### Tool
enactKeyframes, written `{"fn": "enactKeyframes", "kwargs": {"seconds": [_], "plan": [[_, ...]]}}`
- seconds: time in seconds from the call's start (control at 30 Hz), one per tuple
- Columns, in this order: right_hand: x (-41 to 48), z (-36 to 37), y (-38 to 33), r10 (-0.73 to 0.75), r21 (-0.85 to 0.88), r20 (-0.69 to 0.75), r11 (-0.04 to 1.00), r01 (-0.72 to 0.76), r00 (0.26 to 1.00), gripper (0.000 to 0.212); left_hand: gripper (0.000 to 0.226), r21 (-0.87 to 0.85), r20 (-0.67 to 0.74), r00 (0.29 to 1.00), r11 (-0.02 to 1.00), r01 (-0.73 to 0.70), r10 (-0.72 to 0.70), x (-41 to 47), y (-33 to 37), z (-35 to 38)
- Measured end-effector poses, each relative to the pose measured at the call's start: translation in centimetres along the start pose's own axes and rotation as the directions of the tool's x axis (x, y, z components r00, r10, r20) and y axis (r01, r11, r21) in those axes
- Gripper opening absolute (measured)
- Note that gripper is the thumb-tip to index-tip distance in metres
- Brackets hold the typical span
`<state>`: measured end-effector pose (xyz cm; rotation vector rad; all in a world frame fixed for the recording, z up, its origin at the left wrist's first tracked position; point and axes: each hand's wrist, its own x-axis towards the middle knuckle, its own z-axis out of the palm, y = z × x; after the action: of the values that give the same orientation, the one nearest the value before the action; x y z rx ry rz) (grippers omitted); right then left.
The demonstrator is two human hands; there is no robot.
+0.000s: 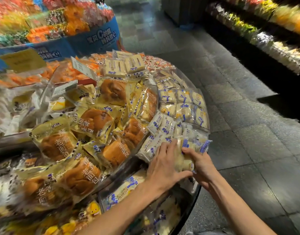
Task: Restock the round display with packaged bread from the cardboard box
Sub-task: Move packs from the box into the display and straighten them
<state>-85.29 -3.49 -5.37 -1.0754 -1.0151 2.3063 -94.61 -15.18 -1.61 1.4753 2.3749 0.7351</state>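
Along the round display (195, 197) rim, you are seating a bread packet (183, 160), right hand (202, 164) gripping it, left hand (162, 165) fingers flat on it; stock is looking nearly full.

Dark grey tiled floor (230, 116) spreads right and far, dimly lit. Blurred stocked shelves (264, 36) line the far right. A blue stand (95, 41) heaped with bright packets sits far left.

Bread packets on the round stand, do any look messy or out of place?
Yes. The brown bun packets lie heaped at all angles, some leaning on the clear rim, while the pale packets on the outer ring sit in neat rows farther back.
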Motion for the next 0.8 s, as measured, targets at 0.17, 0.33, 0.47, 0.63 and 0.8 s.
{"fn": "enactKeyframes", "kwargs": {"seconds": [0.17,0.33,0.47,0.63,0.8], "plan": [[-0.1,1.0,-0.1,-0.041,-0.06,-0.008,0.997,0.04,0.999,0.058,0.097,-0.027,0.154,0.986,0.997,0.068,-0.063,-0.1,-0.5,-1.8],[0.2,1.5,-0.8,0.034,-0.026,0.012,0.999,-0.034,0.999,0.065,0.048,-0.366,0.187,0.935,0.862,0.351,-0.301,1.3,-2.0,-4.6],[0.6,1.8,-1.4,0.062,-0.02,-0.015,0.998,-0.063,0.998,0.084,0.032,-0.54,0.187,0.829,0.65,0.535,-0.528,4.4,-4.8,-5.1],[0.9,1.5,-1.9,0.085,-0.017,0.009,0.996,-0.085,0.996,0.086,0.034,-0.436,0.087,0.832,0.73,0.526,-0.548,5.9,-6.9,-4.0],[1.1,1.2,-2.1,0.116,0.024,0.078,0.993,-0.119,0.99,0.053,0.026,-0.057,-0.092,0.914,0.919,0.391,-0.395,5.3,-7.8,-2.2]]}}
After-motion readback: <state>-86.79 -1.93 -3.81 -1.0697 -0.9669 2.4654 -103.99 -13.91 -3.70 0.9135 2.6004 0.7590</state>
